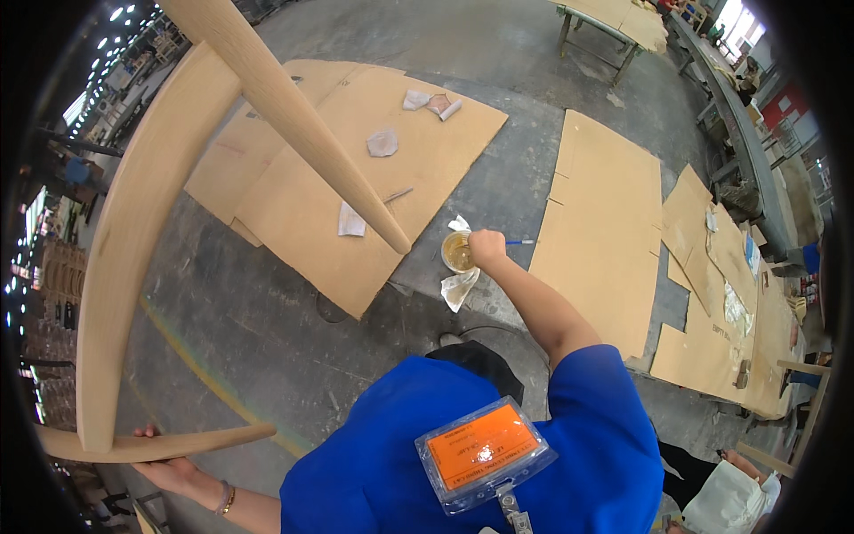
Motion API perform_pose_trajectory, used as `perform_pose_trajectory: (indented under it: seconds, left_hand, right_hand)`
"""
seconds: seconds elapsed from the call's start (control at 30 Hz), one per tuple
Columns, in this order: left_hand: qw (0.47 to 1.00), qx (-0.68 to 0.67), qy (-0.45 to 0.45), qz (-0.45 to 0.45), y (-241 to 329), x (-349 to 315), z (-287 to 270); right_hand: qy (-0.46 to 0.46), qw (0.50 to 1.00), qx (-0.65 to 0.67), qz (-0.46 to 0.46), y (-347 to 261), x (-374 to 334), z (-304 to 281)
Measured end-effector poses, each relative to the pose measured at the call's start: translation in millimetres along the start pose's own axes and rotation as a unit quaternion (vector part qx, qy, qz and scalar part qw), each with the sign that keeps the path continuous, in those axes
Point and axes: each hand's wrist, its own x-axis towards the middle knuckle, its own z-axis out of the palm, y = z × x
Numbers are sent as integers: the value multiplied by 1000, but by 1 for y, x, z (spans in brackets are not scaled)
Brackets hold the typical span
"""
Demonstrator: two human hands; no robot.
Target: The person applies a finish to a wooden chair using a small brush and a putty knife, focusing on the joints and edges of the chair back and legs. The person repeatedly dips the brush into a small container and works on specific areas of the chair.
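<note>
Below, a round cup (446, 256) holds brownish material (459, 257).

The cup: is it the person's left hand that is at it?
No, the right hand is at the cup, while the left hand holds the curved wooden piece at lower left.

Even light, bright lamps (116, 13) upper left, washed-out window (740, 22) upper right, glare on badge (485, 454) lower centre, fisheye-bent edges
</note>
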Motion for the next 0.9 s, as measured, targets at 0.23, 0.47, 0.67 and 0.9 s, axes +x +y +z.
perform_pose_trajectory:
  seconds: [0.23,0.47,0.67,0.9]
  left_hand:
    - [998,29,42,23,4,-12,17]
    - [994,49,83,43,8,-17,21]
    - [990,58,105,69,7,-19,24]
    - [989,69,107,77,7,-22,20]
  right_hand:
    - [183,962,184,84,5,-4,-44]
    - [369,857,356,62,8,-38,-88]
    - [218,908,346,91,-3,-45,-41]
    - [104,941,307,95,-4,-43,-5]
